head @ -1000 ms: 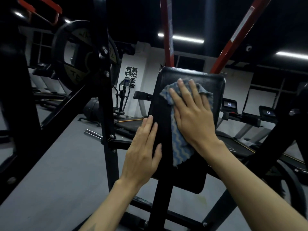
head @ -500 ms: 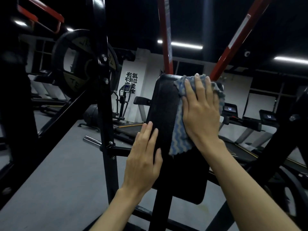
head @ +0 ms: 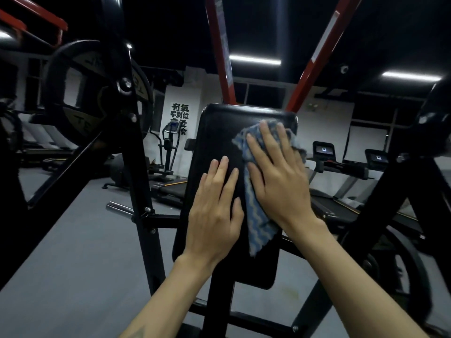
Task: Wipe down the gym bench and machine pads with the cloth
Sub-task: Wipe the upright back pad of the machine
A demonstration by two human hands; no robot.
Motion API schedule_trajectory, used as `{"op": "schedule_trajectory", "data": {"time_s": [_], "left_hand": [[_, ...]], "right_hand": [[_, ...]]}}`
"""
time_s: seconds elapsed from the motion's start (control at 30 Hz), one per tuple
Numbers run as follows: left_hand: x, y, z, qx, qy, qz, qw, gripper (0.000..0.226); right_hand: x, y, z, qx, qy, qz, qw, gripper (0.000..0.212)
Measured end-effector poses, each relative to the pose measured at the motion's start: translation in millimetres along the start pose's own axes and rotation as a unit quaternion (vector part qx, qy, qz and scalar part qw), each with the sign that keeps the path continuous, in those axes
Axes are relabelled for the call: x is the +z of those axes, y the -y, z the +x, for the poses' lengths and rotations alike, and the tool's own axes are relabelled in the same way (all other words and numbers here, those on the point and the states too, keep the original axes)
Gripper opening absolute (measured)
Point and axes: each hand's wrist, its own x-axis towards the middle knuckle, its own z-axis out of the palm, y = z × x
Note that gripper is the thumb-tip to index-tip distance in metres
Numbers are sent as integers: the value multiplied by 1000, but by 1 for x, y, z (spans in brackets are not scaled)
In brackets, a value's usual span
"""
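Blue cloth (head: 258,211) slid back down from pad (head: 219,132) top edge; right hand (head: 278,176) presses it flat, left hand (head: 214,206) flat, bracing. Upper pad likely wiped.

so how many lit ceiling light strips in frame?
3, perhaps more hidden behind the frame: one ceiling strip top centre between the red bars, one at upper right, and a partial one at the left edge.

Grey floor (head: 73,240), treadmills (head: 341,181), strip lights (head: 255,60)
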Motion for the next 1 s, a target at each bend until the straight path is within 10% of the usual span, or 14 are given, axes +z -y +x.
{"op": "schedule_trajectory", "data": {"time_s": [1.0], "left_hand": [[-1,-29,39,-88,82,44,992,60]], "right_hand": [[-10,-13,-1,21,38,101,994,51]]}}
